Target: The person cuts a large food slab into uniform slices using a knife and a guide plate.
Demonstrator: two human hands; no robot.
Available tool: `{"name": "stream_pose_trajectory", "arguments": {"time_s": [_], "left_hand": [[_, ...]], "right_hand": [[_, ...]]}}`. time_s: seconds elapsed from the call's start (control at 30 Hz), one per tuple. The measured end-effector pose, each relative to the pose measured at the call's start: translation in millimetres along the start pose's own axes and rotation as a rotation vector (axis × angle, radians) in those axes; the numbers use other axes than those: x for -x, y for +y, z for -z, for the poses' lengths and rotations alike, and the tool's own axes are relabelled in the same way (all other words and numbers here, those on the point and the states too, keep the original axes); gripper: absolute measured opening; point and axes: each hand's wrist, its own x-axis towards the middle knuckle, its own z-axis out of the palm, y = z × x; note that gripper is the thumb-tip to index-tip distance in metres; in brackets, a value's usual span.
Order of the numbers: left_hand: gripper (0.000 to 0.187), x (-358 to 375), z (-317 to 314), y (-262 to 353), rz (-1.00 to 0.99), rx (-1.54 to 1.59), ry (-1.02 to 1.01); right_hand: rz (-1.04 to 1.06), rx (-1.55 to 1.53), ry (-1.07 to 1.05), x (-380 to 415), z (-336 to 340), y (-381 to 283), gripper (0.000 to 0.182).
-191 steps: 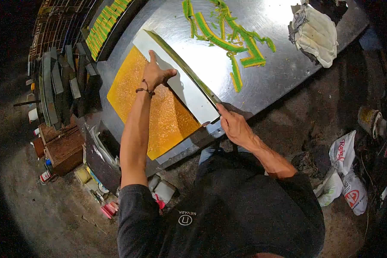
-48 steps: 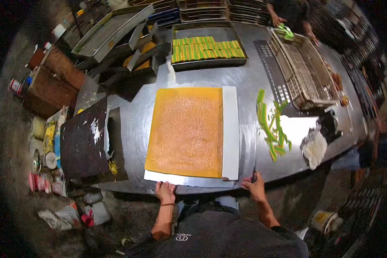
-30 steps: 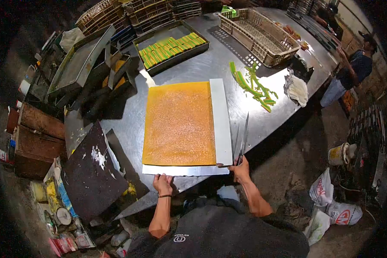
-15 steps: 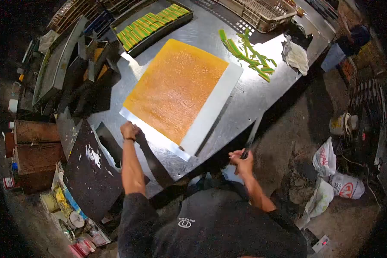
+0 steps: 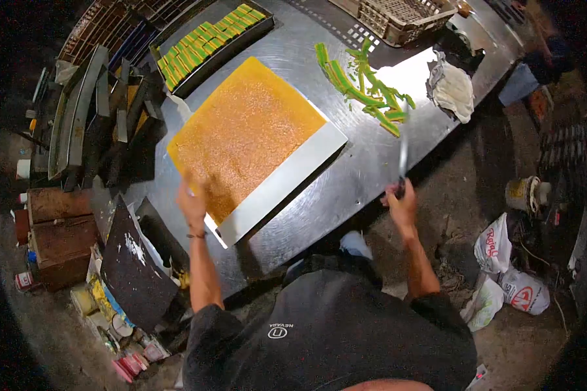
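Note:
A square, orange-brown cake slab point(image 5: 244, 130) with a yellow edge lies on a flat pale board point(image 5: 284, 179) on the metal table. A bare strip of the board shows along the slab's right side. My left hand point(image 5: 191, 203) is at the near left edge of the slab, its fingers blurred and overlapping that edge; I cannot tell whether they grip the board. Off the table's front edge, my right hand point(image 5: 403, 201) is closed around the dark handle of a knife point(image 5: 404, 153). The blade points away from me, blurred, toward green and yellow cake trimmings point(image 5: 359, 85).
A dark tray point(image 5: 272, 25) of green and yellow cake pieces stands at the back left. A crumpled whitish cloth point(image 5: 451, 91) lies at the right. Behind is a plastic crate point(image 5: 398, 29). Metal tins point(image 5: 78, 124) crowd the left side, above a wooden box point(image 5: 62, 238).
The slab and its board have turned clockwise and shifted left. My left hand has moved up along their near edge. My right hand has moved right and forward with the knife.

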Motion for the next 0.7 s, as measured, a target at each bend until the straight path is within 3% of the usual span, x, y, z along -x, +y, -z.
{"name": "stream_pose_trajectory", "arguments": {"time_s": [0.13, 0.2, 0.23, 0.37, 0.47, 0.57, 0.63, 0.7], "left_hand": [[0.085, 27.8, -47.6, 167.5, -0.302, -0.250, -0.570], [0.089, 30.6, -66.1, 202.4, -0.341, -0.372, -0.618], [0.095, 30.5, -71.4, 211.0, -0.400, -0.472, -0.665], [0.093, 32.0, -84.3, 207.7, -0.344, -0.546, -0.735], [0.088, 14.9, -75.4, 212.5, -0.351, -0.425, -0.705], [0.086, -20.5, -62.8, 236.7, -0.008, -0.256, -0.614], [0.093, -60.2, -68.2, 252.9, 0.066, -0.371, -0.544], [0.094, -98.2, -95.4, 240.6, 0.138, -0.304, -0.509]], "right_hand": [[0.078, 0.218, -0.161, -75.5, -25.9, -30.7, 0.015], [0.350, 0.461, -0.143, -102.0, -36.4, -32.9, 0.016], [0.337, 0.449, -0.159, -112.2, -41.3, -32.1, 0.016], [0.340, 0.272, -0.281, -132.3, -49.7, -37.1, 0.019], [0.353, 0.267, -0.307, -137.2, -51.6, -28.7, 0.019], [0.271, 0.248, -0.316, -130.4, -42.3, -22.7, 0.019], [0.192, 0.192, -0.331, -125.5, -40.5, -7.6, 0.019], [0.096, 0.171, -0.416, -114.9, -34.5, -32.8, 0.021]]}}
